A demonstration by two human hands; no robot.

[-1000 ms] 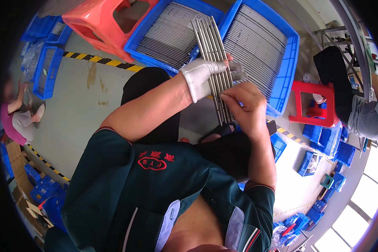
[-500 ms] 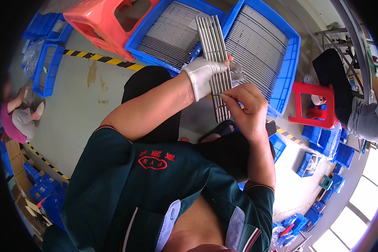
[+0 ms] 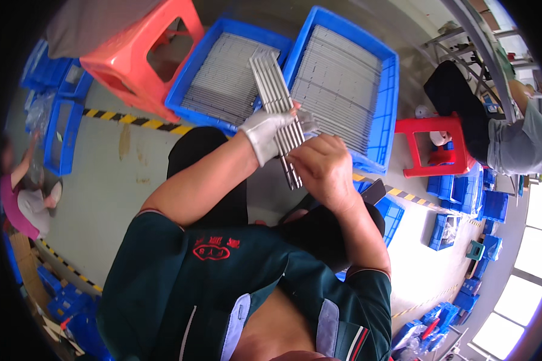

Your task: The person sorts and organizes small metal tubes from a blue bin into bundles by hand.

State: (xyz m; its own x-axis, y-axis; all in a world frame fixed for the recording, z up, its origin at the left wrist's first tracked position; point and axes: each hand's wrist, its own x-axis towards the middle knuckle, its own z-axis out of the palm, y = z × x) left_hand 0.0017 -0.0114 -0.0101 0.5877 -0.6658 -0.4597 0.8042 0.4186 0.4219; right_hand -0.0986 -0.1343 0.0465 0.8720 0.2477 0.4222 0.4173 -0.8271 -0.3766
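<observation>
A flat row of several slim metal rods [image 3: 268, 81] lies side by side, slanting from over the left bin toward my knees. My left hand [image 3: 262, 135], in a pale glove with bare fingertips, is wrapped round the row near its middle. Bare and pinched closed, my right hand [image 3: 326, 171] has its fingertips against the right edge of the row, toward the near end. Whatever sits between those fingertips is hidden. Beyond my hands, two blue bins, the left bin [image 3: 177, 102] and the right bin [image 3: 391, 99], hold many similar rods in neat rows.
An orange-red stool [image 3: 123, 66] stands left of the bins. At the right a red stool [image 3: 403, 144] is beside another person [image 3: 515, 144]. One more person [image 3: 27, 204] crouches far left. Yellow-black tape [image 3: 153, 123] crosses the floor, and a dark phone-like object [image 3: 373, 191] is by my right knee.
The rods and both hands have shifted left and slightly nearer in the picture, as the view moved too. My right fingers have closed tighter against the row's edge. The left grip stays.
</observation>
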